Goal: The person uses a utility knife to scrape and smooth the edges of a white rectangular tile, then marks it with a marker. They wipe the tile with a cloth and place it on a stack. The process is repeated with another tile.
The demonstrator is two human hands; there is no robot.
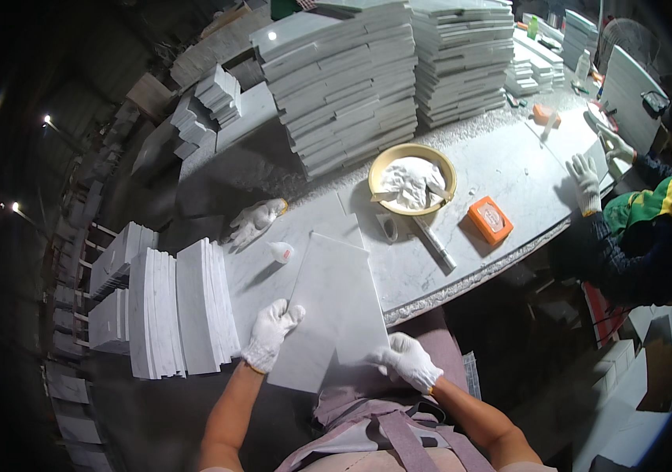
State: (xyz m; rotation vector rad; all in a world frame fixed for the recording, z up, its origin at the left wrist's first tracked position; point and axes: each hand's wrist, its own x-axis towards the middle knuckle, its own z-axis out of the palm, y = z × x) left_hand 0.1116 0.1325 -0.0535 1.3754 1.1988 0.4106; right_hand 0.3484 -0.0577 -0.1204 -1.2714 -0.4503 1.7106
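A pale grey marble tile (334,303) is tilted in front of me, over the near edge of the work table. My left hand (274,330), in a white knit glove, grips its left edge with the thumb on the face. At the lower right edge, my gloved right hand (408,363) is closed on the tile, its fingertips partly hidden. Just beyond the tile stands a small white squeeze bottle (280,252), with a loose white glove (259,223) behind it. A yellow bowl (377,161) holding white material and tools sits further off.
Stacked tiles (202,307) stand at left, with tall slab stacks (340,94) at the back. Right of the bowl lie an orange box (490,220) and a pale stick-shaped tool (435,244). A gloved co-worker (642,204) works at the table's right end.
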